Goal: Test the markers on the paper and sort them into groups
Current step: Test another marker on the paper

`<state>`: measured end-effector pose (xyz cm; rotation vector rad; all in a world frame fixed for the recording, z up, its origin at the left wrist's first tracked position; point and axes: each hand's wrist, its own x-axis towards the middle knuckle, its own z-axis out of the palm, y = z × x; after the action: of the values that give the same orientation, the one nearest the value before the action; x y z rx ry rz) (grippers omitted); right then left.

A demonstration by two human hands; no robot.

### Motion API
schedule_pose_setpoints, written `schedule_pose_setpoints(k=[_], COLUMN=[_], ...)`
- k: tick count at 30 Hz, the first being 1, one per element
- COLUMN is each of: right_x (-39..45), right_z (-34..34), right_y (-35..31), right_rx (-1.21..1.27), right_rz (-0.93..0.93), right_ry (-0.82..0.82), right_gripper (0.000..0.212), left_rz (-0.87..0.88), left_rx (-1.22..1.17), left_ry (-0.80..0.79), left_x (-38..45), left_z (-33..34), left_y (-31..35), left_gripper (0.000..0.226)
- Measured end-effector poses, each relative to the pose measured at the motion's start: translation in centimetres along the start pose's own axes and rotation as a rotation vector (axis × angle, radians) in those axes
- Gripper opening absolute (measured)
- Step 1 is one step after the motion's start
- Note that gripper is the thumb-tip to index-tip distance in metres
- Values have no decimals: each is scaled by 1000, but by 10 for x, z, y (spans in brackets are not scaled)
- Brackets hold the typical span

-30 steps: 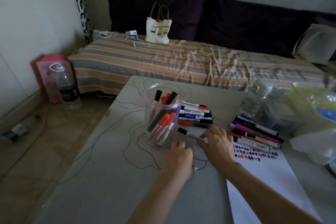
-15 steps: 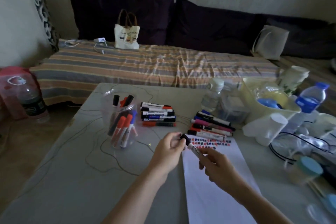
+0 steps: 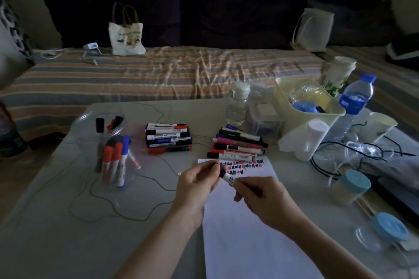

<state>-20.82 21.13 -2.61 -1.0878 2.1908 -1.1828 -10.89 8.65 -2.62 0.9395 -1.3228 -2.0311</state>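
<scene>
A white marker with a black cap (image 3: 227, 177) is held between both hands above the top of the white paper (image 3: 244, 229). My right hand (image 3: 263, 201) grips its barrel. My left hand (image 3: 199, 182) pinches the black cap. Rows of red, blue and black test marks (image 3: 243, 166) cover the paper's top edge. One group of markers (image 3: 169, 138) lies stacked at the table's middle. A second group (image 3: 238, 144) lies just beyond the paper. A clear plastic jar (image 3: 108, 149) on the left holds several more markers.
A cream bin (image 3: 315, 108), two water bottles (image 3: 357, 95), paper cups, blue-lidded jars (image 3: 351, 186) and black cables crowd the table's right side. A thin wire loops over the grey table (image 3: 68, 222). A striped bed with a tote bag (image 3: 125, 31) lies behind.
The marker was picked up off the table by my right hand and carried over the paper. My left hand came up and took hold of its cap. The view swung right.
</scene>
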Motion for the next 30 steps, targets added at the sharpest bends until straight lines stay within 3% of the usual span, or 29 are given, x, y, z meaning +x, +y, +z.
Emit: schedule_pose_setpoints(k=[5,7,11,15,17,21,22,24,30], right_x=[-3,-5,-3,-1,0,12,14,18,38], right_z=[-6,-14,-21,-15,-20,-43,-47,-47,-31], right_y=[6,20,29,40,43,38,37,37,43], right_rx=[-342,-379,-185,-128,47,962,1070,1032,580], right_rz=[-285,-296,-34,-65,32,315,332,329,261], right_ry=[179,252,169,161,222,317,316,292,298], right_gripper=[15,5,30,34,39,45,43,34,16], left_rz=[-107,-44,149,385,426,432,418,403,412], left_rx=[-176,-207,426,981,1055,1234,1249,1253,1243], left_ry=[258,297,13,-72,-103,-145,-148,-146,-158], left_x=[19,32,33,43,47,53,54,57,64], left_z=[-6,-27,-43,-52,-54,-54,-53,-52,-54], left_y=[8,18,6,-9,-11,-22,-22,-24,-26], left_gripper=[13,9,7,5,10,24,26,31,42])
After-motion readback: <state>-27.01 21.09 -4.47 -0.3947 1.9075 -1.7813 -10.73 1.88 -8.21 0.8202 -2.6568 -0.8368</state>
